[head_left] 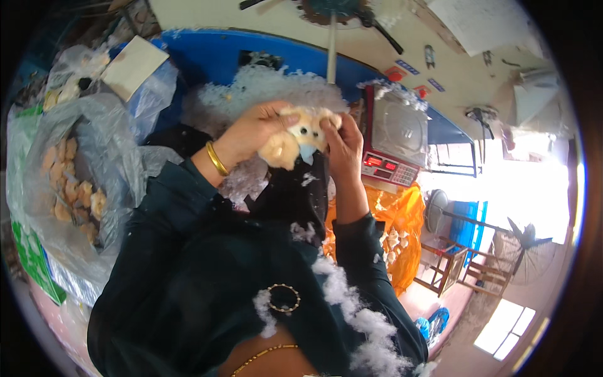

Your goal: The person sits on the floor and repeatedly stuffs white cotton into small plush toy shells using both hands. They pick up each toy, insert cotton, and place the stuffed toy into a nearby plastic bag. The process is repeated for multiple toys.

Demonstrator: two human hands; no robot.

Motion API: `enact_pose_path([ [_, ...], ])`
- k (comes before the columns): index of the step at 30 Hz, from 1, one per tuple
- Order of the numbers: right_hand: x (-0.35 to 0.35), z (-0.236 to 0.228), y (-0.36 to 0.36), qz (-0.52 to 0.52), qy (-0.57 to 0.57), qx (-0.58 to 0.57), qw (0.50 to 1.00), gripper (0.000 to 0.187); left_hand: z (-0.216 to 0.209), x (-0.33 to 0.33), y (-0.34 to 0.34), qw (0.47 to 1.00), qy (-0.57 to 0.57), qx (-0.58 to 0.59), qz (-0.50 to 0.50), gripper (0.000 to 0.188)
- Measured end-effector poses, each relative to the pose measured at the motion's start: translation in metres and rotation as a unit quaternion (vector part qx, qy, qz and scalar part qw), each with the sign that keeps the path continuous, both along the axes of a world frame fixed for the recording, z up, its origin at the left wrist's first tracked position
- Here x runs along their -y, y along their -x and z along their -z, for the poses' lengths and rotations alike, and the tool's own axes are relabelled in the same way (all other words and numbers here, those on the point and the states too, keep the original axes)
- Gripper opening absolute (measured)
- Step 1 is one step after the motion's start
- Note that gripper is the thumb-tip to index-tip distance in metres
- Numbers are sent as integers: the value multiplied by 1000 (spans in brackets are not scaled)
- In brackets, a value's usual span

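Both my hands hold a small cream and tan plush toy (296, 139) with two black eyes, up in front of me. My left hand (251, 131) grips its left side, a gold bangle on that wrist. My right hand (342, 146) pinches its right side from above. Behind the toy lies a heap of white fibre stuffing (251, 88) in a blue tub (207, 53). Tufts of stuffing cling to my dark sleeves and lap.
A clear plastic bag (81, 182) with several tan plush pieces sits at my left. A digital weighing scale (392, 141) with a red display stands to the right, above an orange bag (392, 232). A metal pipe (331, 47) rises behind. Wooden stools and fans stand at far right.
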State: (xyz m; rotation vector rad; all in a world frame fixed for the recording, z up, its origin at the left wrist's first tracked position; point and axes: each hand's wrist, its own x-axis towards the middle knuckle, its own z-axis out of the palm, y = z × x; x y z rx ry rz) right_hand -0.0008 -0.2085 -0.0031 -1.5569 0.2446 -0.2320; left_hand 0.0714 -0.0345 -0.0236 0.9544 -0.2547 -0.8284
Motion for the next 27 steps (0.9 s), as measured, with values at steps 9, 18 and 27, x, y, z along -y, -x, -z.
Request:
enact_pose_path([
  [9, 14, -20, -109, 129, -69, 89, 985, 16, -7, 72, -93, 951, -46, 217, -217, 20],
  [18, 34, -28, -108, 61, -168, -27, 984, 14, -25, 62, -86, 983, -56, 56, -165, 23],
  [27, 32, -2, -134, 115, -120, 11, 986, 16, -36, 67, -115, 983, -62, 67, -160, 19],
])
